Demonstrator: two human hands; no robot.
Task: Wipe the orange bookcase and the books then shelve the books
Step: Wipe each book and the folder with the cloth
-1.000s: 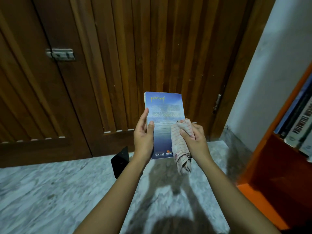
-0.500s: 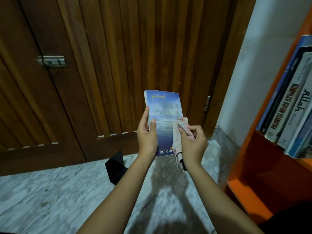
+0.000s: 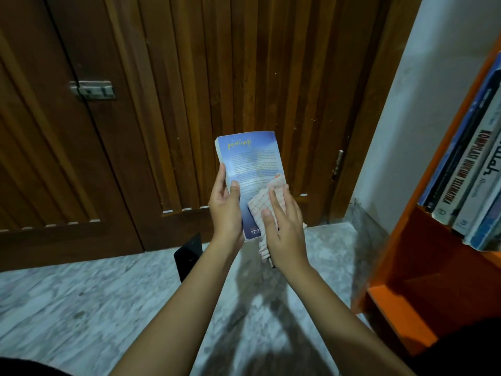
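Left hand [image 3: 226,213] has the blue book [image 3: 252,161] up in front of the wooden door [image 3: 162,104], upright, back cover facing the person. The thumb [image 3: 234,187] lies on the cover near the left edge, and one finger runs up along that edge. The other fingers go round behind the book, out of sight. A firm hold, low on the book's left side.

Right hand [image 3: 284,229] is flat on the cloth [image 3: 261,202], a pale checked rag. Its fingers [image 3: 276,196] are straight and a little spread, pressing the rag against the lower right part of the cover. The thumb lies alongside on the fabric, not curled round it. A tail of cloth hangs below the book's bottom edge, under the heel of the hand.

The book is in the air above the marble floor [image 3: 67,308], well apart from the orange bookcase [image 3: 401,302] at the right. The shelved books [image 3: 466,172] there lean on the upper shelf, spines out. Next to the bookcase is a white wall [image 3: 433,77].

A black object [image 3: 189,253] stands on the floor near the door, just past the left forearm. There is a metal latch [image 3: 92,89] on the door at the left.
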